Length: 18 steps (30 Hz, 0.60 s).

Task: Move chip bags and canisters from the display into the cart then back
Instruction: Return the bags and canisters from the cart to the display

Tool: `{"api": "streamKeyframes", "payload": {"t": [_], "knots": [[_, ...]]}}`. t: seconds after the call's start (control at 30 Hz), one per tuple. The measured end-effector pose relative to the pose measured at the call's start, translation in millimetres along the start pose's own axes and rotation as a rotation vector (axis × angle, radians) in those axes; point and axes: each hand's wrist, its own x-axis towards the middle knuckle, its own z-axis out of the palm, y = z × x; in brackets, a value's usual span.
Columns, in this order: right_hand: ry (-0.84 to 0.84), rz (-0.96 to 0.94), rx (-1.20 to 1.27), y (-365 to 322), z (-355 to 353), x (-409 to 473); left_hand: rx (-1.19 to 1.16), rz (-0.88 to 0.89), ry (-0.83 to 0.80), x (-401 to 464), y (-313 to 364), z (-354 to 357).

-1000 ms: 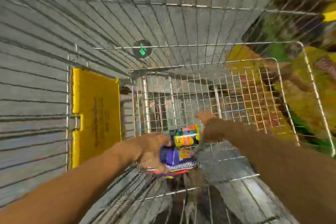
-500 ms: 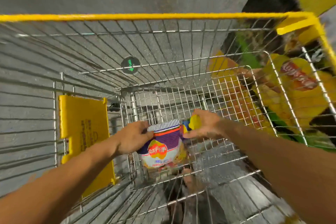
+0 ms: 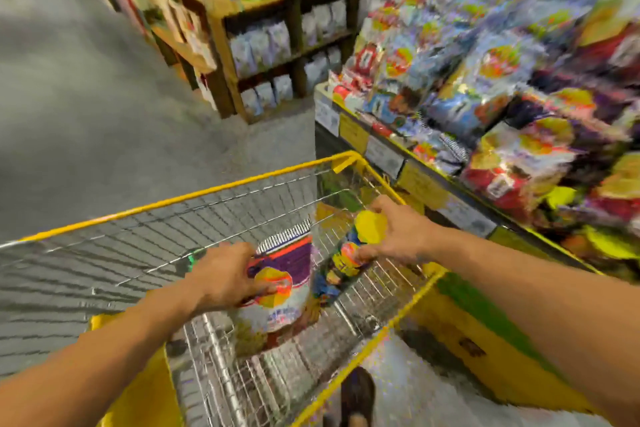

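My left hand (image 3: pixel 225 279) grips a purple, orange and white chip bag (image 3: pixel 282 291) by its left side, held upright above the wire cart (image 3: pixel 242 184). A canister with a yellow lid (image 3: pixel 349 253) is in my right hand (image 3: pixel 398 236), tilted over the cart's right side. Both items are raised near the level of the cart's yellow rim. To the right, the snack display (image 3: pixel 485 97) is piled with colourful chip bags, blurred by motion.
The display's yellow edge carries price labels (image 3: pixel 384 156) close to the cart's right rim. Wooden shelves (image 3: pixel 284 45) with pale bags stand further back. Grey floor (image 3: pixel 86 97) lies to the left. My shoe (image 3: pixel 356 395) shows below the cart.
Both hands have lifted the bag and the canister from the cart's bottom up to its rim. The view has swung up, bringing the display and shelves into sight.
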Motion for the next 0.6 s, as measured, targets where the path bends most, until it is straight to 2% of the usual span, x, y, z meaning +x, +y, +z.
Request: {"api": "streamKeyframes", "payload": {"t": [0.13,0.3,0.6], "knots": [[0.123,-0.016,0.087,12,-47,-46,0.004,0.133,0.083,7,45,-34],[0.255,-0.038,0.165,38,-91,-94,-0.003,0.334,0.082,12,110,-67],[0.329,-0.032,0.213,108,-159,-188,0.059,0.607,0.017,28,256,-85]]}}
